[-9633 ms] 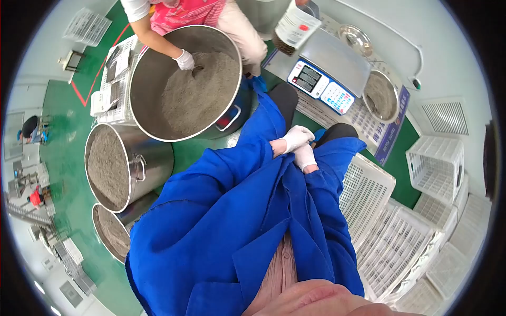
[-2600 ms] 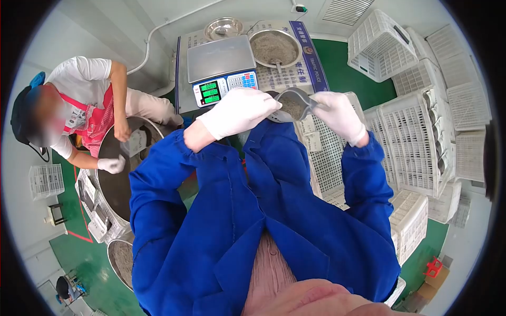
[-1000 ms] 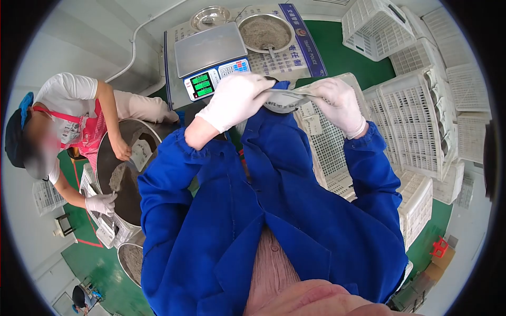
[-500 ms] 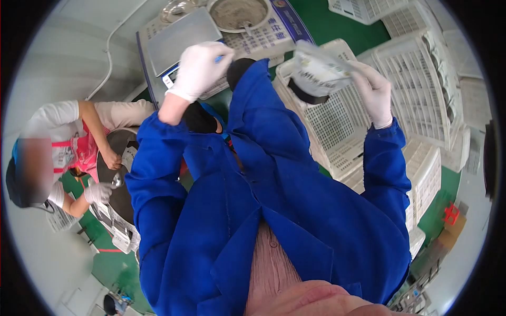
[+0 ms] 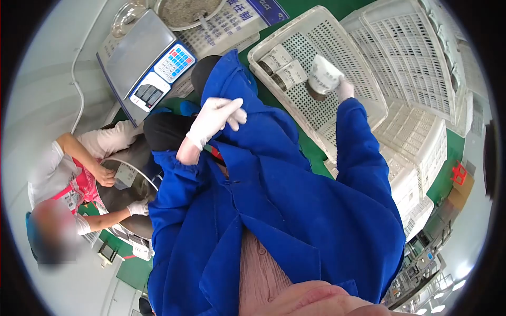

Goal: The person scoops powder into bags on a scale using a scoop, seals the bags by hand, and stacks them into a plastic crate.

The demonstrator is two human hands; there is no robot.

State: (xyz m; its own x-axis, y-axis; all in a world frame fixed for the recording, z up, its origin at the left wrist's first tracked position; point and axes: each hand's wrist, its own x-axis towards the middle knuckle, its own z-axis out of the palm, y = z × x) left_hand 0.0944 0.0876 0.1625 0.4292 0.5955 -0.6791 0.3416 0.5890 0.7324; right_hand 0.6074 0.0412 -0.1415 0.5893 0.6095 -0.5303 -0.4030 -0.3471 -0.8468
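Observation:
My right hand (image 5: 345,90), white-gloved, grips the edge of a white printed pouch (image 5: 323,76) with dark contents at its bottom. It holds the pouch inside the white plastic crate (image 5: 363,79). Two similar pouches (image 5: 284,67) lie side by side at the crate's left end. In front of my blue jacket hovers my left hand (image 5: 215,120), also white-gloved, with fingers loosely bent and apart. I see nothing in it.
A digital scale (image 5: 163,71) stands at upper left, beside a metal bowl (image 5: 184,25) of greyish powder. White crates (image 5: 406,52) are stacked at right. At left, a co-worker's hands (image 5: 138,208) work over a large dark round container (image 5: 118,203).
My right hand has lowered the pouch into the crate. My left hand has drawn back from the scale towards my body and loosened; the small blue thing at its fingers no longer shows.

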